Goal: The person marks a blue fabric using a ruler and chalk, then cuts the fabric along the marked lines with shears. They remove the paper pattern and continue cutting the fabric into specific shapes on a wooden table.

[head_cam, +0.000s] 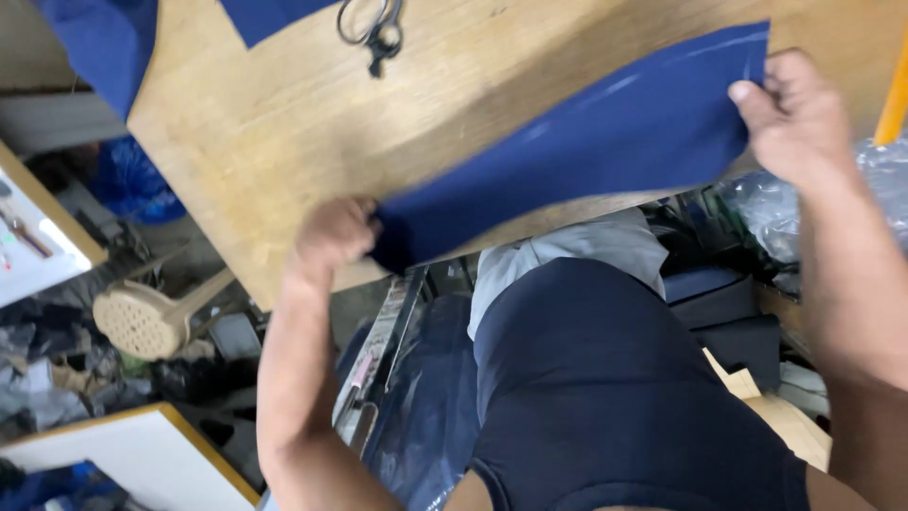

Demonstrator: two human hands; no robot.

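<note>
Head view, cloth: a long piece of dark blue fabric (605,142) lies stretched across the near edge of the wooden counter (274,161), slanting from lower left to upper right, with pale chalk-like lines near its far end.
Head view, left hand: the left hand (331,237) is at the fabric's lower left corner, just over the counter's edge, its fingers closed on that corner.
Head view, right hand: the right hand (794,118) is at the upper right corner, thumb on top, its fingers pinching the cloth's edge there.
Head view, counter top: a pair of dark scissors (374,26) lies at the far edge, well apart from both hands; another blue cloth piece (274,17) lies just beside them.
Head view, surroundings: a tan plastic stool (151,317) lies tipped over on the cluttered floor to the left; a white board with a wooden rim (142,454) sits below it.
</note>
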